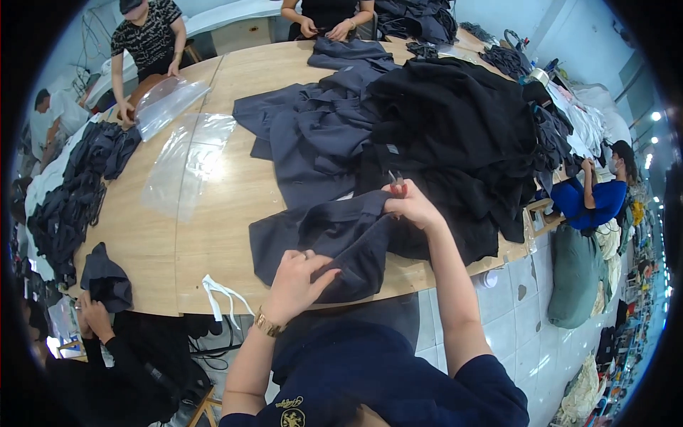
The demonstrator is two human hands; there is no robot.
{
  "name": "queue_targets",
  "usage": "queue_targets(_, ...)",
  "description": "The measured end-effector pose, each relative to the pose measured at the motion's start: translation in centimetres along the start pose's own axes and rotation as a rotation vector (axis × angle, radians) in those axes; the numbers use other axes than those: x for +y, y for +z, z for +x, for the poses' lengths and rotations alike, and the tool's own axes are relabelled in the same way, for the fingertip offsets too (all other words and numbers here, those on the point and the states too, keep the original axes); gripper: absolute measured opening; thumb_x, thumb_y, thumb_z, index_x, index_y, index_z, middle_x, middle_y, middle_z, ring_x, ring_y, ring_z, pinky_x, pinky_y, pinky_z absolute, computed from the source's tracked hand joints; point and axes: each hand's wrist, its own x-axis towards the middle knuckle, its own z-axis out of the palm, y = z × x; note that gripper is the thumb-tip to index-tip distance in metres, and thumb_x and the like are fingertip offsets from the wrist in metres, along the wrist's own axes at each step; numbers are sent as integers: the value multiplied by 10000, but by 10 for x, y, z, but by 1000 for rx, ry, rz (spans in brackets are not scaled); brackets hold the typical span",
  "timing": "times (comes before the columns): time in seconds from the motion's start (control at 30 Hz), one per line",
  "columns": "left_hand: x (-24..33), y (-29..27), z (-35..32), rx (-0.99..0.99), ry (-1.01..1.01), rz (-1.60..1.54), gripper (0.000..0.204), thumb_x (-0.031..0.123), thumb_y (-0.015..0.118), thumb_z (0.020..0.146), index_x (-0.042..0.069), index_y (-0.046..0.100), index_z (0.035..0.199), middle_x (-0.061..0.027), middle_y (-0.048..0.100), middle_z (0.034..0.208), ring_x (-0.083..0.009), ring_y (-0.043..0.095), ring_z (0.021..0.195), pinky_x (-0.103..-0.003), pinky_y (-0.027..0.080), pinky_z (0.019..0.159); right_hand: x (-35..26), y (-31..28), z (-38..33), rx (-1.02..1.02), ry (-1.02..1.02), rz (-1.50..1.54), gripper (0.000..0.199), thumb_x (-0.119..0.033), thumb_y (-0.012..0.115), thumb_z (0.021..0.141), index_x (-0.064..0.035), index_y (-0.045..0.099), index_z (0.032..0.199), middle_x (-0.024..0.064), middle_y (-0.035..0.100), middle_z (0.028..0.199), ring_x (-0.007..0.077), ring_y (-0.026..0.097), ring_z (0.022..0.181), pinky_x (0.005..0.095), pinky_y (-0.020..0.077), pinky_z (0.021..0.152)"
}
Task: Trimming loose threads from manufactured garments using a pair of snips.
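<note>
Nearest the lens, the left hand presses a fold of the dark grey garment flat at the wooden table edge, fingers closed on cloth, apparently to keep it taut. Beyond it, the right hand pinches small red-handled snips against the fabric. Clear plastic bags lie flat farther left; a black garment pile rises behind.

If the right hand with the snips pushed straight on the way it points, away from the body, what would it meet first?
Most likely the black garment pile. The right hand holds small snips pointing up-table, and the pile lies directly beyond the tips. Depth is unclear, so how close it lies cannot be told.
</note>
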Motion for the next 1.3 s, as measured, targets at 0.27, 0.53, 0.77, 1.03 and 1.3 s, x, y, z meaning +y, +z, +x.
queue_targets(0.27,4,14,5,-40,-137,-154,136,201,602,847,69,625,820,-54,551,688,-232,516,704,-325,357,814,18,-1,-14,129,-75,-262,144,-96,628,705,-1,623,814,14,492,543,92,454,483,242,359,467)
queue_targets(0.53,-26,22,12,8,-413,-879,296,207,493,954,10,533,737,102,391,661,-2,311,628,-193,283,530,15,63,-65,302,-307,-407,195,-165,616,836,4,518,831,127,483,612,247,481,517,326,395,512)
queue_targets(0.77,-31,25,8,20,-442,-1006,303,216,481,963,48,502,712,116,358,670,-1,280,625,-183,262,539,41,86,-75,194,-563,-708,272,-283,633,829,-35,530,791,105,540,686,281,570,612,346,438,524)
queue_targets(1.03,-37,26,5,52,-425,-1005,318,233,476,967,54,471,704,112,351,682,-4,275,635,-187,261,543,40,84,-77,165,-648,-908,319,-368,637,803,-65,536,790,62,517,678,227,569,593,326,435,505)
queue_targets(1.3,-30,25,7,59,-427,-994,300,219,482,963,38,505,725,113,369,679,0,291,635,-184,270,544,41,85,-73,200,-699,-941,324,-378,645,794,-73,535,767,46,499,663,205,556,555,306,428,482)
